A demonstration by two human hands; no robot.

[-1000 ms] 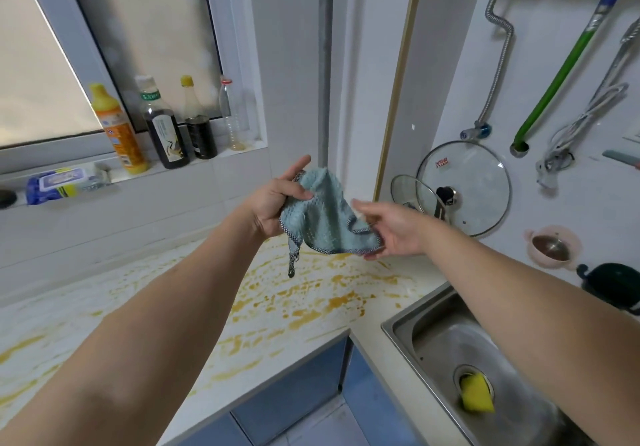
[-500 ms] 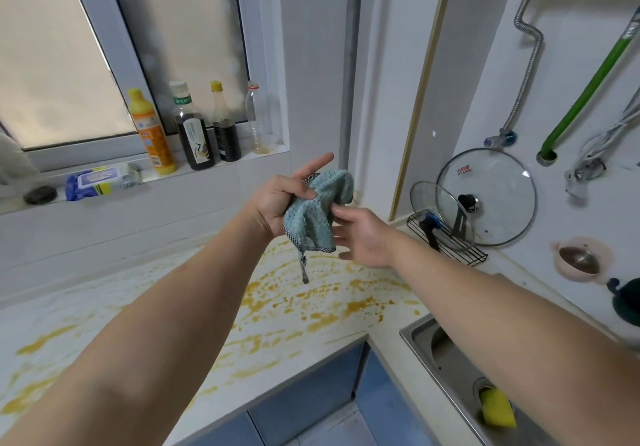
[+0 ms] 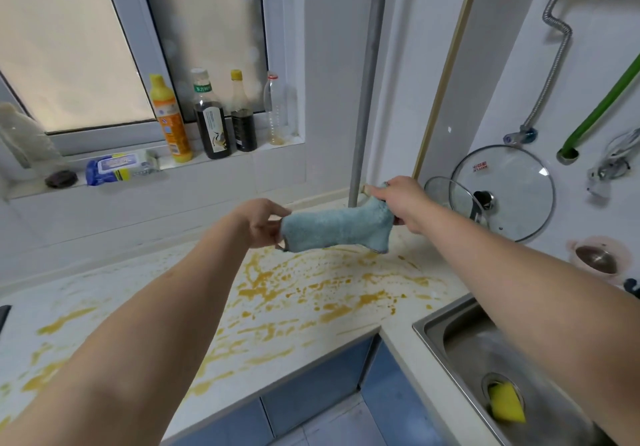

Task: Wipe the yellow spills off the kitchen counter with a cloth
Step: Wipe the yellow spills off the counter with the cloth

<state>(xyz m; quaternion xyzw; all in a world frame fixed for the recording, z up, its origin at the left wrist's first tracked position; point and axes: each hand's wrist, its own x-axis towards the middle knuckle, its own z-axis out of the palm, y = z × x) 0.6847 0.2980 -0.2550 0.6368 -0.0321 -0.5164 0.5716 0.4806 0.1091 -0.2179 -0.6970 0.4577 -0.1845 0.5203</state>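
cloth [image 3: 334, 231]: pale blue, dark checked edging
spills [image 3: 311, 293]: mustard yellow splatter
counter [image 3: 114, 293]: off-white
sponge [image 3: 506, 405]: bright yellow
cabinet doors [image 3: 311, 397]: blue
hose [image 3: 602, 113]: green
sink [image 3: 460, 334]: silver-grey steel

Home kitchen: steel sink [image 3: 450, 328] at the bench's [image 3: 145, 293] right end, glass pot lids [image 3: 512, 182] against the tiled wall, sauce bottles [image 3: 211, 123] on the windowsill, blue cabinets [image 3: 311, 397] below.
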